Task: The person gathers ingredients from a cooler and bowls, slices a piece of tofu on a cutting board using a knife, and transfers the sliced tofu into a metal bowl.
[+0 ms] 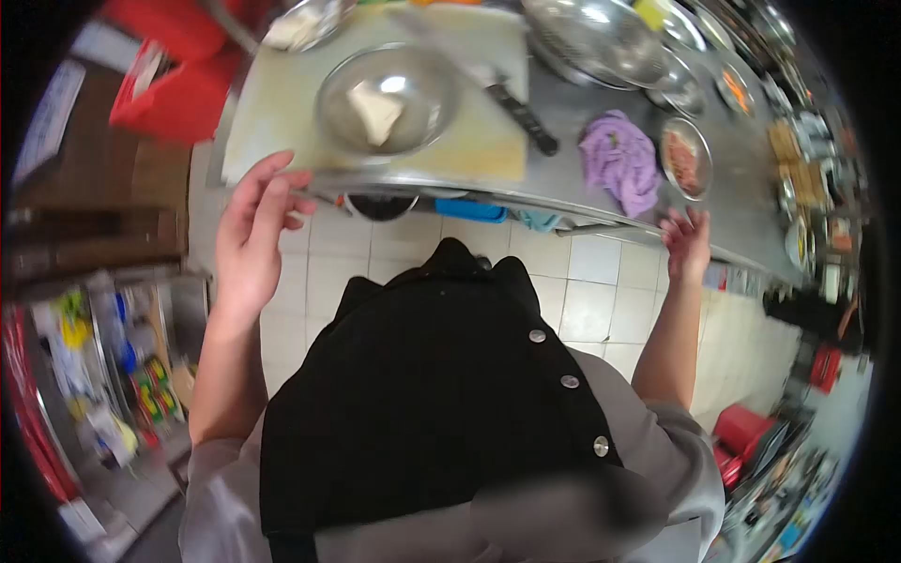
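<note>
My left hand (261,225) hovers at the front edge of the cutting board (282,122), its fingers apart and holding nothing. Just beyond it, a metal bowl (427,117) with a pale whitish chunk (377,113) inside stands on the board. A knife with a black handle (521,117) lies across the board's right side, its blade on the board. Over by the counter's front edge, my right hand (687,246) is empty with fingers spread. Close to that hand are a crumpled purple cloth (619,161) and an oval metal dish of pinkish meat (682,159).
Behind the knife is a large metal colander (601,38). Another dish with white pieces (298,28) sits at the board's back left. A red bin (178,94) is left of the counter. Farther right stands a small dish with orange strips (735,91). Shelves (122,366) flank my left side.
</note>
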A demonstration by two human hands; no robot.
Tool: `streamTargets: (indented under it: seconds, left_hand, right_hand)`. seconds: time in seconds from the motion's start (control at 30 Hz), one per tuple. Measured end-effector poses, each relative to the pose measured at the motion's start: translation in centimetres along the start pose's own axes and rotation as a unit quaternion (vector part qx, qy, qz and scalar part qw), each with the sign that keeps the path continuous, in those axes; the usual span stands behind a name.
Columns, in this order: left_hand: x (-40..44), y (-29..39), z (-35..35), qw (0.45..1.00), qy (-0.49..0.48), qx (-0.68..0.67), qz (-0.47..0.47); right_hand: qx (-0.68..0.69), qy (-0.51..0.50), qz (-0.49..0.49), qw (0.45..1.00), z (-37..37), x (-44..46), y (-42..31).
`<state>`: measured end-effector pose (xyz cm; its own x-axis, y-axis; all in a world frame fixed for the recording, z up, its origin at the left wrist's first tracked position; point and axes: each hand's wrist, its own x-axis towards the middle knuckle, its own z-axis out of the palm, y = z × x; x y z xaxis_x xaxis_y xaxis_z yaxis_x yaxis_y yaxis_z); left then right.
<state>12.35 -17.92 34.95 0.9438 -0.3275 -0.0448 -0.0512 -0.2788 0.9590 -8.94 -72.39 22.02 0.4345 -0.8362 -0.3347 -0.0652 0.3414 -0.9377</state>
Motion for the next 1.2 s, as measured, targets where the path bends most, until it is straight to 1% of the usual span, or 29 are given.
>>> streamTargets:
  seconds: [0.03, 0.1, 0.17, 0.23, 0.27, 0.3, 0.33, 0.37, 0.43, 0.47, 0.5, 0.53, 0.57, 0.6, 0.63, 0.67, 0.7, 0.73, 0.77, 0.83, 0.87, 0.93, 0.97, 1.03, 1.07, 1.1, 1.13, 1.17, 1.2]
  left_hand:
    - [-1.6, -1.1, -1.1, 1.0, 0.019, -0.002, -0.013]
    - [-5.0, -4.1, -3.2, 0.998, 0.053, -0.012, -0.033]
    - [-9.2, -8.8, -5.6, 0.99, 0.094, -0.053, -0.086]
    - [-14.0, -14.2, -7.6, 0.975, 0.131, -0.089, -0.158]
    - [-16.4, -16.9, -8.4, 0.965, 0.146, -0.074, -0.207]
    - [-19.2, -19.7, -8.8, 0.951, 0.159, -0.062, -0.258]
    - [-22.5, -23.2, -9.1, 0.944, 0.168, -0.04, -0.282]
    - [-26.0, -26.4, -9.4, 0.936, 0.176, -0.014, -0.304]
    - [-32.7, -29.7, -10.0, 0.902, 0.186, -0.026, -0.388]
    - [-36.4, -31.8, -10.3, 0.882, 0.171, 0.015, -0.439]
    - [-40.4, -33.8, -10.1, 0.873, 0.2, -0.02, -0.444]
    - [-44.1, -35.4, -9.9, 0.848, 0.227, -0.03, -0.478]
    - [-47.1, -35.5, -9.8, 0.808, 0.259, -0.053, -0.527]
    - [-51.8, -37.6, -8.7, 0.786, 0.334, -0.083, -0.514]
    - [-55.9, -38.0, -8.6, 0.773, 0.334, -0.161, -0.515]
    - [-62.1, -40.3, -7.2, 0.803, 0.33, -0.099, -0.487]
    - [-68.0, -40.9, -5.2, 0.854, 0.157, 0.194, -0.457]
    - [-72.9, -41.1, -3.4, 0.779, 0.036, 0.504, -0.372]
    - [-75.8, -39.3, -1.4, 0.769, -0.047, 0.481, -0.417]
    - [-78.4, -36.0, 2.4, 0.733, -0.203, 0.421, -0.495]
    - [-76.8, -35.9, 3.0, 0.663, -0.367, 0.312, -0.573]
    - [-76.5, -36.2, 2.8, 0.731, -0.279, 0.317, -0.536]
    - [-75.6, -35.9, 2.5, 0.761, -0.234, 0.32, -0.513]
    - [-75.3, -36.5, 2.1, 0.817, -0.143, 0.328, -0.453]
    - [-74.7, -37.6, 1.9, 0.842, -0.095, 0.331, -0.414]
    - [-73.0, -38.8, 0.1, 0.845, -0.094, 0.315, -0.422]
    - [-68.2, -39.1, -2.6, 0.846, -0.094, 0.299, -0.431]
    - [-64.0, -39.9, -4.2, 0.853, 0.023, 0.155, -0.497]
    - [-59.5, -40.8, -5.9, 0.832, 0.161, 0.014, -0.53]
  right_hand:
    - [0.01, 0.021, -0.025, 0.999, -0.7, -0.1, 1.2]
    - [-0.049, 0.003, -0.083, 0.995, -2.0, -0.5, 4.3]
    - [-0.154, -0.103, -0.084, 0.979, -2.4, -1.9, 8.2]
    - [-0.276, -0.236, -0.002, 0.932, 1.4, -7.9, 11.0]
    - [-0.371, -0.267, 0.069, 0.887, 3.6, -10.5, 12.8]
    - [-0.411, -0.321, 0.162, 0.838, 5.6, -12.0, 14.9]
    - [-0.421, -0.383, 0.193, 0.8, 7.6, -14.1, 16.9]
    - [-0.456, -0.412, 0.227, 0.755, 10.5, -16.3, 18.8]
    - [-0.469, -0.47, 0.277, 0.694, 15.2, -18.5, 24.2]
    - [-0.471, -0.472, 0.29, 0.686, 17.7, -19.3, 27.0]
    - [-0.473, -0.474, 0.304, 0.678, 20.3, -19.5, 30.0]
    - [-0.447, -0.455, 0.323, 0.699, 22.7, -18.5, 34.0]
    - [-0.422, -0.435, 0.346, 0.717, 24.6, -17.2, 38.5]
    - [-0.376, -0.399, 0.358, 0.756, 26.1, -15.7, 43.0]
    - [-0.329, -0.363, 0.369, 0.79, 28.0, -14.5, 46.7]
    - [-0.303, -0.314, 0.392, 0.81, 30.5, -13.9, 49.2]
    - [-0.275, -0.258, 0.416, 0.828, 32.5, -13.7, 51.5]
    - [-0.245, -0.197, 0.439, 0.842, 33.6, -13.6, 53.9]
    - [-0.187, -0.179, 0.444, 0.858, 34.1, -12.9, 56.0]
    - [-0.127, -0.087, 0.481, 0.863, 36.7, -12.9, 56.4]
    - [-0.108, -0.104, 0.471, 0.869, 37.1, -11.8, 57.7]
    - [-0.065, -0.138, 0.451, 0.879, 37.6, -9.2, 60.0]
    - [-0.086, -0.102, 0.466, 0.875, 38.6, -8.6, 59.8]
    - [-0.088, -0.119, 0.473, 0.868, 38.2, -5.8, 61.5]
    - [-0.091, -0.097, 0.457, 0.88, 37.8, -6.6, 60.9]
    - [-0.089, -0.075, 0.436, 0.892, 37.1, -7.6, 59.7]
    - [-0.109, -0.175, 0.403, 0.892, 34.6, -6.7, 61.5]
    - [-0.205, -0.123, 0.333, 0.912, 34.1, -10.7, 57.5]
    - [-0.222, -0.178, 0.37, 0.884, 31.2, -12.4, 55.8]
